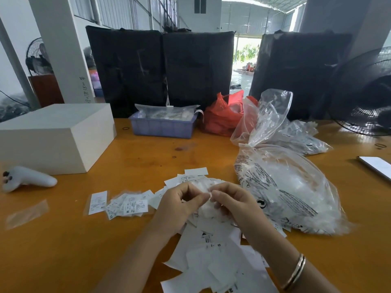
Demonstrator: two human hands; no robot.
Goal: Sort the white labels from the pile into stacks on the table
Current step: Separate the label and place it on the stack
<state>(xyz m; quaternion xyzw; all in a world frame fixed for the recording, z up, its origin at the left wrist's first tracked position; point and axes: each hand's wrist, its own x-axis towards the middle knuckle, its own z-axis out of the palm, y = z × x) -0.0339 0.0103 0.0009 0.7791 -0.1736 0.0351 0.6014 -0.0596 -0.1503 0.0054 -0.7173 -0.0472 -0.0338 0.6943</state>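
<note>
Left hand [179,205] and right hand [234,205] meet fingertip to fingertip above the label pile [211,246], together pinching one small white label [208,194]. Pile lies directly under and toward the body. Started stacks [127,205] sit on the tabletop [148,157] to the left, nearer the left hand, long edges roughly upright in view.

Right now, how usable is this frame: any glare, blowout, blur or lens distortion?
Head view: the doorway behind is blown out; the clear bag and orange table show glare; wide-angle bending curves the pillars and fan; the labels by the hands look soft, print barely legible.
</note>
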